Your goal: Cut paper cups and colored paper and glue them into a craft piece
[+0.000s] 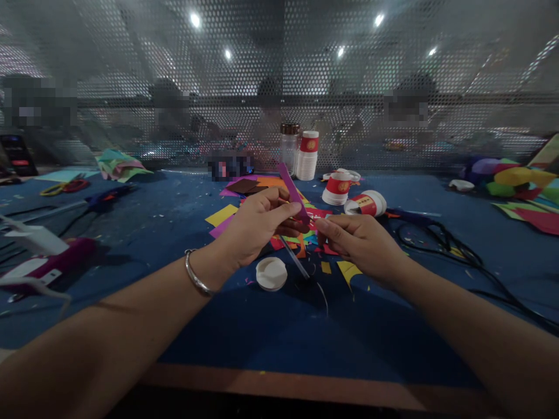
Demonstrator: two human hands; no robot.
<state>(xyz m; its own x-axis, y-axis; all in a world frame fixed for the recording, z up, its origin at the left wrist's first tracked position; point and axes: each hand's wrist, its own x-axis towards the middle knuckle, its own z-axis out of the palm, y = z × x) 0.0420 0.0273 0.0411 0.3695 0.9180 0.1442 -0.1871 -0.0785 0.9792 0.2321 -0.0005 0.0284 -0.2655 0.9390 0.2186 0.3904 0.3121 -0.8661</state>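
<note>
My left hand (255, 224) is closed in a pinch on a narrow purple paper strip (292, 191) that sticks up and away from me. My right hand (356, 238) is curled with its fingertips pressed to the lower end of the same strip. Both hands hover over a litter of coloured paper scraps (305, 238) on the blue table cover (262, 326). A thin dark stick or tool (297, 262) lies under the hands, beside a white round lid (271, 273). A silver bangle (196, 278) circles my left wrist.
Red-and-white paper cups lie tipped (364, 203) and stacked (307, 156) behind the scraps, next to a clear jar (289, 145). Black cables (454, 250) run at right. A glue gun (48, 265) lies at left, scissors (63, 187) far left. A perforated screen (279, 81) closes the back.
</note>
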